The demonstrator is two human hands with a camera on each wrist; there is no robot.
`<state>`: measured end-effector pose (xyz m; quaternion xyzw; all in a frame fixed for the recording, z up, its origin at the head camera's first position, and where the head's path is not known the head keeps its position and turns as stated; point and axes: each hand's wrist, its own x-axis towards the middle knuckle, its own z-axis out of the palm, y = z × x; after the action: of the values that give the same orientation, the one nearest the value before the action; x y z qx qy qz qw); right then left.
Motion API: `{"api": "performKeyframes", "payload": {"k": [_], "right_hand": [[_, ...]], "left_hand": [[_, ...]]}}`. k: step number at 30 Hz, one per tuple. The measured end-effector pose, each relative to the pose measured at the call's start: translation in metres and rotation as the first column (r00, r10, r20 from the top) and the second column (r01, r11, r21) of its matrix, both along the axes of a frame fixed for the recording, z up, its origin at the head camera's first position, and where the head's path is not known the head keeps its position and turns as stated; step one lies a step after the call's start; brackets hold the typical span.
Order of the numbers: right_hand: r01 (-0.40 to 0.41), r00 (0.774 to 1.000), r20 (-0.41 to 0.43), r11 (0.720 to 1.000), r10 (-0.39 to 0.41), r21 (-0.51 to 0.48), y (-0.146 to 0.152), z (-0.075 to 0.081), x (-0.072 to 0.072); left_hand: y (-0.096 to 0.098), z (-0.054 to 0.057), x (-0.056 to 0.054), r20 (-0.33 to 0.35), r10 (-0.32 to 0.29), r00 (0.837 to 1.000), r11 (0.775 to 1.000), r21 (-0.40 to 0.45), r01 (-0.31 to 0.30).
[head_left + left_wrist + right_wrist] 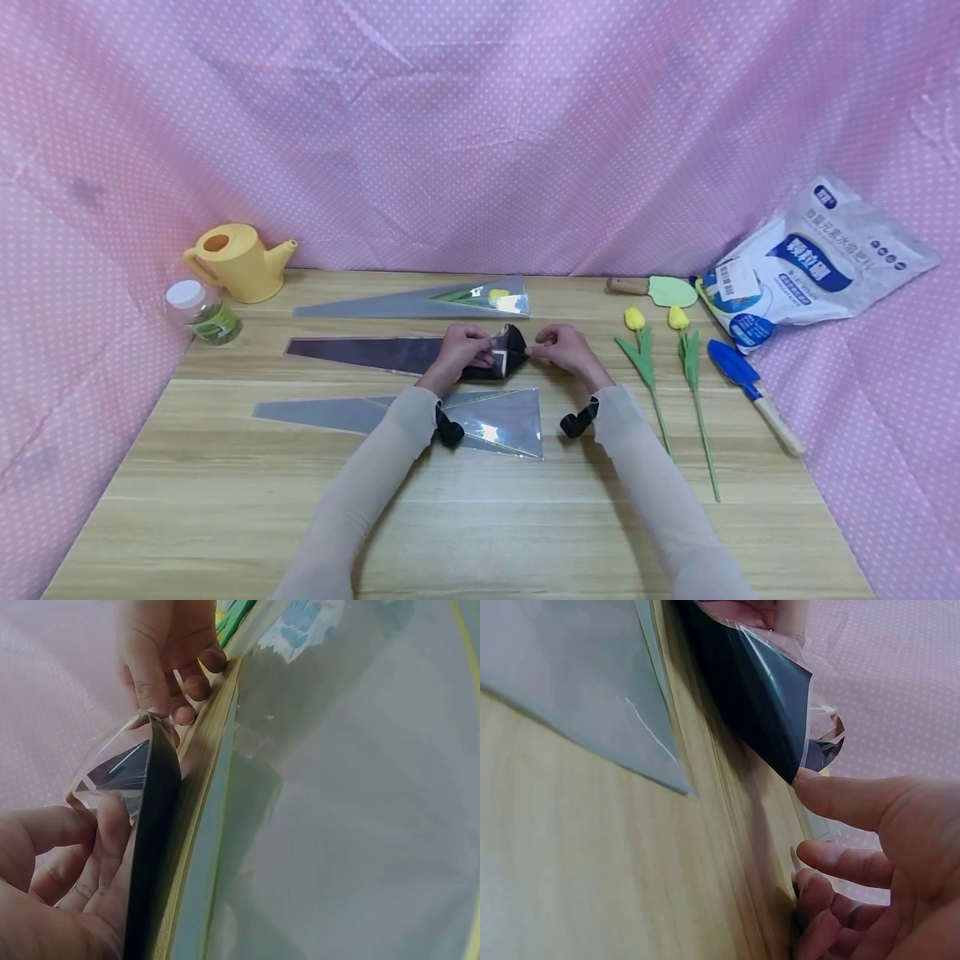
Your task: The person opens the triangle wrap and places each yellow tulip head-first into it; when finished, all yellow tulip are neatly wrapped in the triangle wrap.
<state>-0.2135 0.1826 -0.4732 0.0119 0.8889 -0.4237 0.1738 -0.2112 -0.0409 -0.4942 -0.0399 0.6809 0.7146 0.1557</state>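
A black flower wrapping sleeve (360, 352) with a clear front lies across the table, its wide end raised and gaping. My left hand (461, 354) pinches the clear film near that mouth; in the left wrist view, the thumb and fingers (112, 832) of this hand meet at the film's edge. At the mouth's right corner is my right hand (566, 348), holding the tip. The right wrist view has the right thumb (847, 799) on the black corner (791, 769), the other fingers curled below. Nothing shows inside the black sleeve.
A grey sleeve (390, 307) holding a yellow tulip lies behind, another grey sleeve (322, 413) in front. Two yellow tulips (645, 358), a blue trowel (731, 362), a green trowel (672, 292) and a fertilizer bag (825, 250) are right. A watering can (247, 271) and jar (213, 321) stand left.
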Motion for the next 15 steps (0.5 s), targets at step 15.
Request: {"api": "performKeyframes", "payload": {"k": [15], "right_hand": [[-0.042,0.999,0.008,0.995,0.043,-0.095,-0.0032,0.0053,0.0010]], "left_hand": [[0.0009,0.0006,0.0011,-0.030,0.004,1.000,0.999,-0.033,-0.005]]}}
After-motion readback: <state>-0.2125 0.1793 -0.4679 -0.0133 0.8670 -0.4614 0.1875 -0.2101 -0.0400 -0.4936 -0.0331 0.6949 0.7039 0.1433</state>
